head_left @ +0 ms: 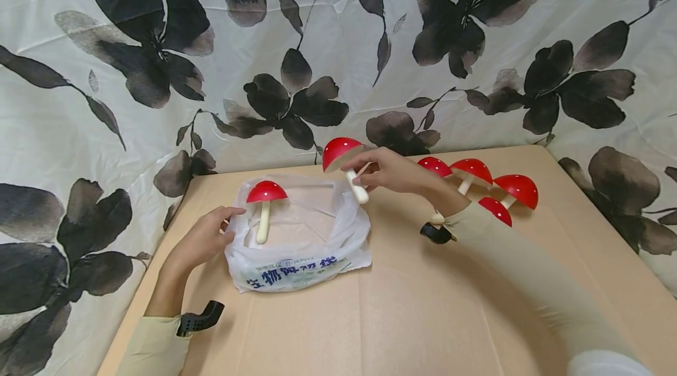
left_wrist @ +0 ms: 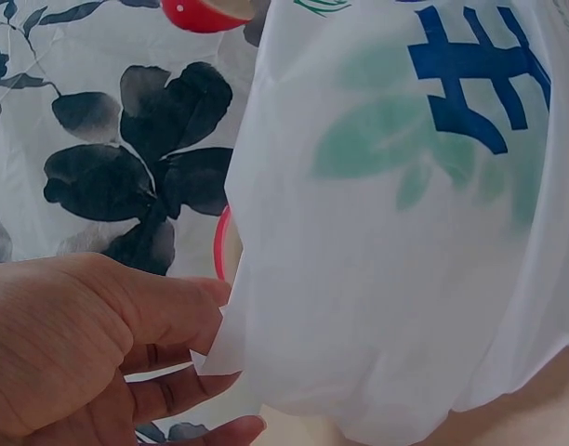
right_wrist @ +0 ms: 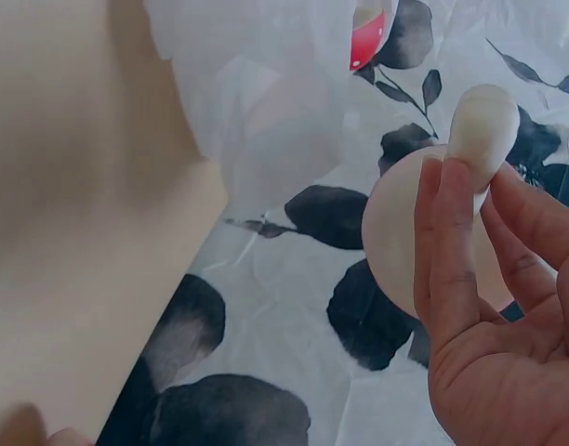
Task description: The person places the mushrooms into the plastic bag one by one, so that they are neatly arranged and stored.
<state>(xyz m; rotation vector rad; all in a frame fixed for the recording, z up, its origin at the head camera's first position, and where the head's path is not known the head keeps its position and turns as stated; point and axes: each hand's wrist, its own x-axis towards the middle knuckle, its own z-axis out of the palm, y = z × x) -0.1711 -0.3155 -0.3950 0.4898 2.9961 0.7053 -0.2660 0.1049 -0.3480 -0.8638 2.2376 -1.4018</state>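
Note:
A white plastic bag (head_left: 296, 270) with blue print lies on the table, its mouth spread wide. My left hand (head_left: 203, 238) pinches the bag's left rim; in the left wrist view the hand (left_wrist: 108, 344) has the bag's edge between its fingers. One toy mushroom (head_left: 267, 192), with a white-dotted red cap and cream stem, is at the bag's mouth, upright in view. My right hand (head_left: 391, 171) holds another toy mushroom (head_left: 338, 151) by its stem over the bag's far right corner. In the right wrist view, the stem's end (right_wrist: 484, 130) sticks out between fingers and thumb.
Several more red-capped mushrooms (head_left: 517, 190) lie in a group at the table's back right, partly behind my right forearm. The tan table (head_left: 338, 335) ends at a floral cloth (head_left: 359, 59) hanging behind it. Each wrist wears a black device (head_left: 201, 318).

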